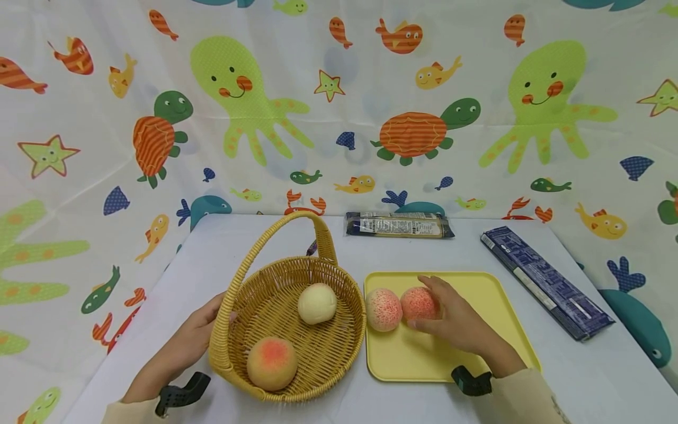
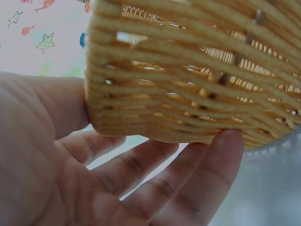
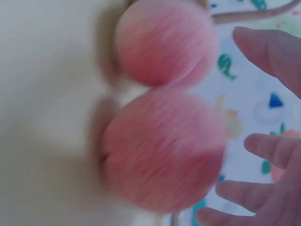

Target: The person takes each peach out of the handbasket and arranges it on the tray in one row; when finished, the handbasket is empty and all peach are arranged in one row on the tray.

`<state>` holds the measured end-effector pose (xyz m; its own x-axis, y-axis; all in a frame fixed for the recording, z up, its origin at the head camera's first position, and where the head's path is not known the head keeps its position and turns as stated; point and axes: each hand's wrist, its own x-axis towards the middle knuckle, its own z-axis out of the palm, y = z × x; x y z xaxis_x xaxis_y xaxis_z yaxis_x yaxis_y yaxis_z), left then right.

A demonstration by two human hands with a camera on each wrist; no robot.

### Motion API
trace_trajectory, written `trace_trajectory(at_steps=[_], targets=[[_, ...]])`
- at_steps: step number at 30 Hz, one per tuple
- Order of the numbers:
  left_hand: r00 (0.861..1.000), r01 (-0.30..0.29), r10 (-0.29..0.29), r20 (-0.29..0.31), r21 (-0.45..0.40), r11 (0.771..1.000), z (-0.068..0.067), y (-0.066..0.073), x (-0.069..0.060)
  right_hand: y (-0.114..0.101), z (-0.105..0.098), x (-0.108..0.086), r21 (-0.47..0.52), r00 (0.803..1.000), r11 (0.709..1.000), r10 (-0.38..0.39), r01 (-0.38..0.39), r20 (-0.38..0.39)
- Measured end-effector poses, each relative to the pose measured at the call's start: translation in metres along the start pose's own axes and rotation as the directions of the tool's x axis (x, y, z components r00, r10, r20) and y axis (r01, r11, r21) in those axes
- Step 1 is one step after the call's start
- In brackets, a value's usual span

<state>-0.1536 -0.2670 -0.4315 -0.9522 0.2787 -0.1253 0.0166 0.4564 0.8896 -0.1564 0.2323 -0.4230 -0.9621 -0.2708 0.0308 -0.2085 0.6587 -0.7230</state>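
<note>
My left hand (image 1: 201, 327) grips the left side of a wicker basket (image 1: 352, 347) with a tall handle. Its thumb hooks over the rim, and its fingers (image 2: 188, 179) lie against the outside of the weave in the left wrist view. Inside the basket are a yellow-orange peach (image 1: 272, 363) with a red blush and a round cream-coloured fruit (image 1: 316, 303). Two speckled pink peaches sit side by side on a yellow tray (image 1: 418, 365): a left peach (image 1: 384, 310) and a right peach (image 3: 164, 150). My right hand (image 1: 455, 321) is spread around the right peach, apart from it in the right wrist view.
Behind the tray lies a dark package in clear wrapping (image 1: 399, 225). A long blue-purple box (image 1: 545, 282) lies slanted on the right of the white table (image 1: 450, 244). A small dark object (image 1: 312, 248) shows behind the basket. A sea-animal curtain (image 1: 328, 123) hangs at the back.
</note>
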Motion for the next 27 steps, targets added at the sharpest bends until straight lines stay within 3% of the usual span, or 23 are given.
trace_trajectory(at_steps=[5,11,14,18,27], targets=[[1.000,-0.019,0.019,0.005,0.000,1.000,0.000,-0.001,0.001,-0.028,0.000,0.002,-0.024,0.996,0.999,-0.050,0.048,-0.071],[1.000,-0.018,0.018,-0.008,0.013,1.000,0.000,-0.002,0.003,-0.073,0.007,0.014,0.069,0.987,0.986,-0.148,0.152,-0.061],[1.000,-0.020,0.020,-0.011,0.013,1.000,0.001,-0.003,0.002,-0.093,0.013,0.024,0.159,0.979,0.967,-0.201,0.201,-0.016],[1.000,-0.023,0.023,-0.008,0.002,1.000,0.002,-0.002,0.001,-0.114,0.026,0.039,0.220,0.974,0.957,-0.210,0.187,0.088],[1.000,-0.028,0.028,-0.015,0.005,1.000,0.003,-0.002,0.000,-0.132,0.059,0.073,0.166,0.943,0.973,-0.199,0.158,0.269]])
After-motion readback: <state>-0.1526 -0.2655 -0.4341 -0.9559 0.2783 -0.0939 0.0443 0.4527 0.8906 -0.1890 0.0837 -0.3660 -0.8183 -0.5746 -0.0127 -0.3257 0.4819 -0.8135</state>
